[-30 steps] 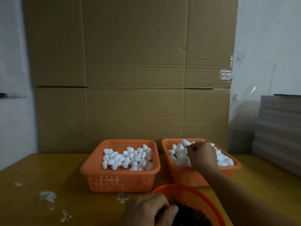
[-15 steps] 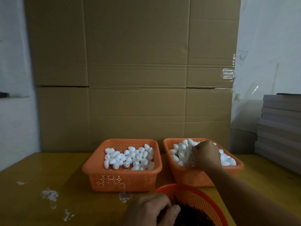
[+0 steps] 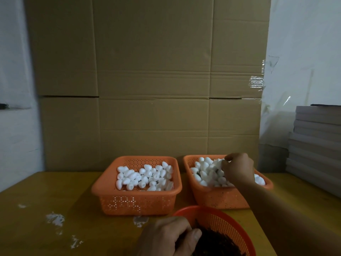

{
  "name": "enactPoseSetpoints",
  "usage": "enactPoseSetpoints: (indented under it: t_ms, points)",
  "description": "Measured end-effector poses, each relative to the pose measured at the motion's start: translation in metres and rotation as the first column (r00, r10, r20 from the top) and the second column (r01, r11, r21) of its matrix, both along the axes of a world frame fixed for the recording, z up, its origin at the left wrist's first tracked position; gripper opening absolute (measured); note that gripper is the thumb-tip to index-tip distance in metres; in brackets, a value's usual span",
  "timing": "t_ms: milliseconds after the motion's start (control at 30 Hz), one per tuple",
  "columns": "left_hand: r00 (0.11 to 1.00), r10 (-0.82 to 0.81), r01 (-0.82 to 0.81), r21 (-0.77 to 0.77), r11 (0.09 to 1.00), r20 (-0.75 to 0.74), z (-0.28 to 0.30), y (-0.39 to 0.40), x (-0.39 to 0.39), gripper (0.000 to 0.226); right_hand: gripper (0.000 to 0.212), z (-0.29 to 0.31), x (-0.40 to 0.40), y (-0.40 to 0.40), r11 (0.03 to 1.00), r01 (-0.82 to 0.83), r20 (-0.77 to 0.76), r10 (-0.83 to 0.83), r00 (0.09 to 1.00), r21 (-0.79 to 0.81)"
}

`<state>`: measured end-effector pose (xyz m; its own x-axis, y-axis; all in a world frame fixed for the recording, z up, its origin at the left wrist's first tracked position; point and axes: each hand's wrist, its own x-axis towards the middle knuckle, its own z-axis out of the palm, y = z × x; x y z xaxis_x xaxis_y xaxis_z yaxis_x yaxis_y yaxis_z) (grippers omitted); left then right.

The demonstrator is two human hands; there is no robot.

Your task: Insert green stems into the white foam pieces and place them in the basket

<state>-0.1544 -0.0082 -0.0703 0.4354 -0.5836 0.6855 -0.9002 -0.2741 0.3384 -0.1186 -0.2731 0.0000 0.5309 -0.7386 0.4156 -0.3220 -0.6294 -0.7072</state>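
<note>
1. The right hand [image 3: 238,169] is reaching over the right basket [image 3: 203,198], which is standing at the back of the table [image 3: 36,209], just beside the left basket [image 3: 136,200]. Compared with a second ago, the hand is sitting slightly further toward the basket's far right corner, and its fingers are curling more tightly into the heap of white foam pieces [image 3: 206,172].

2. The fingertips are closing on one foam piece [image 3: 218,163] at the top of the heap; it appears pinched but not yet lifted clear, so the pick is judged to be in progress.

3. The left hand [image 3: 166,237] is resting at the near edge of the table, against the left rim of the round orange colander [image 3: 221,218]. Its thumb and fingers are curling round something dark from the mass of stems [image 3: 215,241]. This hand is showing almost no change across the second.

4. Judgement: both hands are gathering parts, so insertion is the step to follow, and placing in a basket comes after.

5. Hard to make out: the stems are reading as dark rather than green in this light, and single stems cannot be told apart. How many the left hand is holding cannot be told.

6. Cut off: the near half of the colander and part of the left hand are lying below the frame edge. The right hand is hiding the foam beneath it.

7. Whether any foam in the left basket is already carrying a stem cannot be told.
</note>
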Motion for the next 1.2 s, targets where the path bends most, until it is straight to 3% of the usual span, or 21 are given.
enactPoseSetpoints:
  t_ms: [233,533,767,900,1000,1100,1200]
  points:
    - [0.999,-0.006,0.004,0.040,0.999,0.047,0.000,0.000,0.000,0.033,0.025,-0.001,-0.011,-0.008,1.000,-0.010,0.070,0.009,0.998,0.012]
    - [0.998,-0.039,0.039,-0.013,0.999,-0.050,-0.001,0.001,-0.001,0.035,0.020,-0.009,-0.042,-0.005,0.991,-0.059,0.172,0.039,0.984,0.116]
    - [0.983,-0.008,0.009,0.006,1.000,-0.183,0.005,0.006,0.004,0.036,0.013,-0.028,-0.077,0.031,0.929,-0.335,0.340,0.268,0.901,0.154]
    - [0.976,0.048,-0.036,0.059,0.998,-0.214,0.008,0.006,0.004,0.015,0.010,-0.037,-0.093,0.052,0.853,-0.509,0.140,0.494,0.858,0.111]
    - [0.964,0.128,-0.123,0.033,0.992,-0.234,0.018,0.006,0.011,0.010,0.007,-0.037,-0.103,0.061,0.773,-0.630,-0.035,0.634,0.773,0.074]
    - [0.947,0.135,-0.155,-0.047,0.987,-0.293,0.037,0.006,0.034,0.011,0.012,-0.040,-0.107,0.067,0.722,-0.677,-0.207,0.648,0.733,-0.142]
    - [0.911,0.273,-0.264,0.070,0.962,-0.310,0.055,0.003,0.072,0.005,0.027,-0.039,-0.108,0.076,0.654,-0.716,-0.291,0.655,0.698,-0.244]
